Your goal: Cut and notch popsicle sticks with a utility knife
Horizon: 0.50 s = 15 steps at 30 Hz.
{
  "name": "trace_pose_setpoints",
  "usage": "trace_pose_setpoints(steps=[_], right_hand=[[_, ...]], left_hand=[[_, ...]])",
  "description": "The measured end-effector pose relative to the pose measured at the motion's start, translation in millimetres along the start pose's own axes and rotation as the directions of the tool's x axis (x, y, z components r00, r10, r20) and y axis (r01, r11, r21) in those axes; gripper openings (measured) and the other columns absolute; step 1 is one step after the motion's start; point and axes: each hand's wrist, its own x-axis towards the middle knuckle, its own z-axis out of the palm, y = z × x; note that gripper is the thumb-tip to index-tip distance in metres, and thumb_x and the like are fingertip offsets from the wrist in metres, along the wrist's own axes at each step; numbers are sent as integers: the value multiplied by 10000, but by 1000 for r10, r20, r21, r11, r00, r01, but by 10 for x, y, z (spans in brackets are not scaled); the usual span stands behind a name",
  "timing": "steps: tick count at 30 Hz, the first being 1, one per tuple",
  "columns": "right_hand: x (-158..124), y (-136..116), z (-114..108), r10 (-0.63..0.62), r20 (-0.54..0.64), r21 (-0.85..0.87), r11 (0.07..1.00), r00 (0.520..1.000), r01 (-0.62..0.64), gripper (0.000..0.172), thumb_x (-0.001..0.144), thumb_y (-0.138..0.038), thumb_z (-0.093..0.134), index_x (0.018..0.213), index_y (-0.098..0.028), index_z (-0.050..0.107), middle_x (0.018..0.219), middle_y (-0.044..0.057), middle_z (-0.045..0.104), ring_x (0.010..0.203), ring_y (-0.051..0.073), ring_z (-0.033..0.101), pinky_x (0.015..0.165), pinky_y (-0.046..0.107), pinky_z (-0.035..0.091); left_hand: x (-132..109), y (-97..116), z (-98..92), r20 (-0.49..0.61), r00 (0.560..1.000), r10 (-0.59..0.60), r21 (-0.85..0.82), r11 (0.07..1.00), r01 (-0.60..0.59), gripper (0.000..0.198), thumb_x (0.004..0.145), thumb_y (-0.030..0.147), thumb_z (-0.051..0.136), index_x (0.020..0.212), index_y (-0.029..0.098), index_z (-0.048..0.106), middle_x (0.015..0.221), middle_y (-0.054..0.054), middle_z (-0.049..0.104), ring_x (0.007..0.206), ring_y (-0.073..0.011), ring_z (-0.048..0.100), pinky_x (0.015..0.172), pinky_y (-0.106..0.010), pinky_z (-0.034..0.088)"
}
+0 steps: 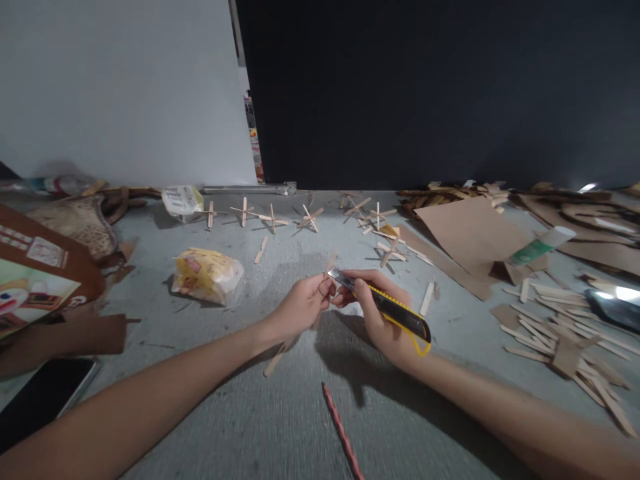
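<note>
My left hand (300,305) pinches a thin wooden craft stick (330,262) that points up and away from me. My right hand (373,313) is wrapped round a black and yellow utility knife (390,308), its metal blade end touching the stick just beside my left fingertips. Both hands meet over the middle of the grey surface (280,413). Another loose stick (275,363) lies just below my left wrist, and a red pencil (343,433) lies nearer to me.
Several crossed-stick assemblies (310,218) line the far edge. A yellow plastic packet (207,273) lies left of centre. Cardboard sheets (470,233), a glue tube (543,245) and a heap of sticks (565,340) fill the right. A phone (45,397) and printed card (30,290) sit at left.
</note>
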Motion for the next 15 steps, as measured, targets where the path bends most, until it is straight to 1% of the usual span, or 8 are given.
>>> trace_pose_setpoints(steps=[4,6,11,13,15], right_hand=[[-30,30,53,-48,-11,-23,999,999,48,251,1069,-433,584,1116,-228,723,828,44,815,700,192,798,664,312,650],[-43,42,71,-51,-25,-37,998,998,50,259,1068,-445,585,1117,-229,720,839,48,818,700,195,798,665,314,648],[-53,15,78,-9,-25,-34,999,1000,8,278,1071,-452,576,1120,-225,728,907,66,822,759,205,803,693,327,651],[-66,-2,96,-7,-33,-25,1000,999,6,273,1074,-443,572,1126,-223,725,936,70,820,789,202,804,705,323,651],[-87,-12,127,-18,-36,-8,1000,999,18,254,1079,-424,567,1139,-223,710,926,63,814,781,193,798,706,317,649]], left_hand=[[-24,-74,-2,-104,994,41,210,978,-18,442,1044,590,463,818,213,510,796,-18,576,750,-162,536,719,-297,443],[-32,-93,-10,-127,990,57,286,958,-19,391,1066,517,443,827,215,511,799,-19,598,743,-163,550,712,-297,440],[-37,-101,-18,-138,988,75,302,953,-30,323,1068,460,450,864,217,506,828,-22,617,762,-169,566,708,-294,448],[-42,-96,-10,-143,987,69,298,954,-24,294,1067,432,447,876,216,504,832,-26,615,766,-169,566,705,-294,448],[-51,-85,2,-149,987,57,283,959,-12,264,1066,399,436,883,218,497,817,-20,602,746,-161,561,691,-288,446]])
